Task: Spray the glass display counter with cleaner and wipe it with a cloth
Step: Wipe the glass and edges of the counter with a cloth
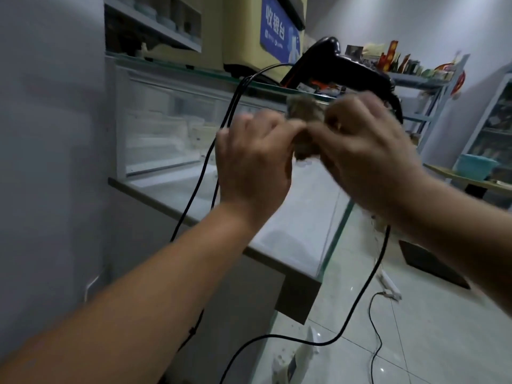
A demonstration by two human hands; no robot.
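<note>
A black cable [194, 187] is hanging in loops down to the tiled floor [432, 328]. A blue sign [279, 31] with white characters is showing at the top. A teal basin [475, 166] is sitting on a side shelf at right. A white power strip [389, 286] is lying on the floor.
</note>
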